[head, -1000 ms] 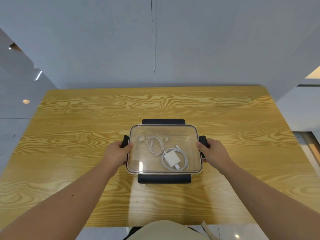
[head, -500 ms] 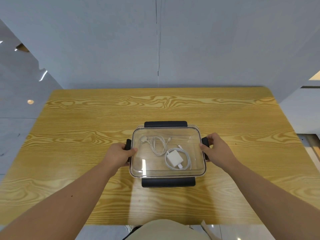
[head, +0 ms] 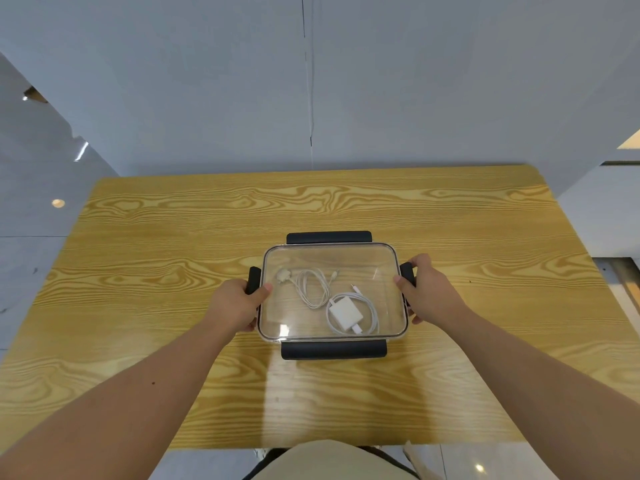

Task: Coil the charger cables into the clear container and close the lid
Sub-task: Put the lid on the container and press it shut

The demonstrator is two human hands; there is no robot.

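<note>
hands have shifted: left hand (head: 239,303) and right hand (head: 426,296) now grip the container (head: 277,327) side clips, probably latching its lid (head: 363,261) over the cables (head: 313,287).

Bright, even light – glare streak on table (head: 280,386), glint on lid (head: 284,330); wide-angle bowing at edges.

A single wide-angle head camera looks forward and down from above the near edge of a wooden table (head: 450,393), close enough that both forearms reach in from the bottom corners. The clear container (head: 332,336) sits near the middle of the view, a little below centre. A grey wall (head: 415,81) fills the upper half, with floor showing at both sides.
</note>
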